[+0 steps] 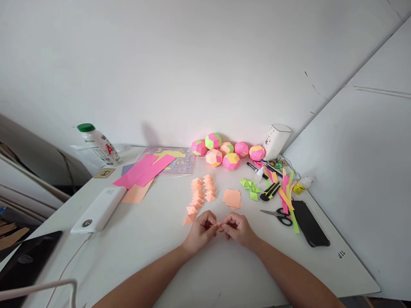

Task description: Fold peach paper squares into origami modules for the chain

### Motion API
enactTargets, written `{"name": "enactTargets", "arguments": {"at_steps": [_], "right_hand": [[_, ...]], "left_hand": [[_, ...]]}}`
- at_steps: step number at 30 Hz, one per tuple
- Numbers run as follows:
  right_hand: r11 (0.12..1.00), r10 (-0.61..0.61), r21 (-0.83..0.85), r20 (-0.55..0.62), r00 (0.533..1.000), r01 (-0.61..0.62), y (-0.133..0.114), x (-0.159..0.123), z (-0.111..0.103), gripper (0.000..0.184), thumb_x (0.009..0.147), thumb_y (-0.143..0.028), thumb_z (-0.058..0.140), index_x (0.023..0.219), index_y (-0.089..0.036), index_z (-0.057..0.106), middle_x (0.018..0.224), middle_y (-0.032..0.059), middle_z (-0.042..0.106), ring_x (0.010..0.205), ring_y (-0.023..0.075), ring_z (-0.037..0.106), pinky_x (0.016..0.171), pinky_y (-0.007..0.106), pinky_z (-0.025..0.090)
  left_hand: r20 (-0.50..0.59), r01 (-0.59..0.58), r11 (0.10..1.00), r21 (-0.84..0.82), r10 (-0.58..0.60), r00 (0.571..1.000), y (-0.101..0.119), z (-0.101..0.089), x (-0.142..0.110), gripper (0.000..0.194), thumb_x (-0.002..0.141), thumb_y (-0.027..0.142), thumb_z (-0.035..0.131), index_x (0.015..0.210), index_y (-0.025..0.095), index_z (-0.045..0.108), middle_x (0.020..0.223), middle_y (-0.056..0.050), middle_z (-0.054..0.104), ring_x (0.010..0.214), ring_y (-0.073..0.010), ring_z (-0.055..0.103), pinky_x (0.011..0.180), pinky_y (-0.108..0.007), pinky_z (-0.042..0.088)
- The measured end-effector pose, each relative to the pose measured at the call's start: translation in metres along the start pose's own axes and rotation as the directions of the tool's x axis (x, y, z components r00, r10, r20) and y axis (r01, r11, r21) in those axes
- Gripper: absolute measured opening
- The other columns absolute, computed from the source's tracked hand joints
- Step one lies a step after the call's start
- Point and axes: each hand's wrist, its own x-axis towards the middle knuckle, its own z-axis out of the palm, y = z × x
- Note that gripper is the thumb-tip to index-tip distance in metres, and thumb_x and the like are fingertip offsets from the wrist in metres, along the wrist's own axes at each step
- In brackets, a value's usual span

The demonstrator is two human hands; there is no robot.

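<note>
My left hand [203, 231] and my right hand [238, 230] meet above the front of the table, thumbs and fingers pinched together. Between them is a small piece of peach paper [220, 227], mostly hidden by the fingertips. Just beyond my left hand, folded peach paper pieces [196, 192] stand in two rows. A stack of flat peach paper squares [232, 198] lies beyond my right hand. Farther right sit several folded green paper pieces [250, 186].
Scissors [278, 215], a box cutter [270, 191], paper strips [285, 192] and a black phone [311, 223] lie at right. Colourful paper balls [231, 161] line the wall. Pink sheets [144, 171], a white power bank [99, 209] and a bottle [99, 145] are at left.
</note>
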Motion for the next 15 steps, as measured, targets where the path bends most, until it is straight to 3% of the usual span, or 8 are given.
{"name": "enactTargets", "arguments": {"at_steps": [6,15], "right_hand": [[1.0,0.024,0.017,0.01,1.0,-0.024,-0.0026,0.0009,-0.0011,0.02,0.079,-0.034,0.06,0.073,-0.016,0.055,0.069,0.0027,0.067,0.046,0.0101,0.054,0.047,0.023,0.044],[1.0,-0.003,-0.007,0.027,1.0,0.003,0.0014,-0.0005,-0.0018,0.016,0.079,-0.03,0.06,0.072,-0.016,0.054,0.06,-0.0016,0.059,0.047,0.0099,0.054,0.047,0.022,0.043]], "left_hand": [[0.083,0.129,0.991,-0.016,-0.128,0.988,0.0024,-0.0003,0.0017,0.029,0.079,0.044,0.059,0.072,0.019,0.047,0.06,0.004,0.054,0.047,-0.0084,0.045,0.046,-0.021,0.037],[0.089,0.084,0.994,0.073,-0.09,0.992,0.0044,-0.0005,0.0,0.029,0.081,0.041,0.056,0.069,0.018,0.046,0.06,0.005,0.048,0.049,-0.0082,0.047,0.047,-0.02,0.034]]}}
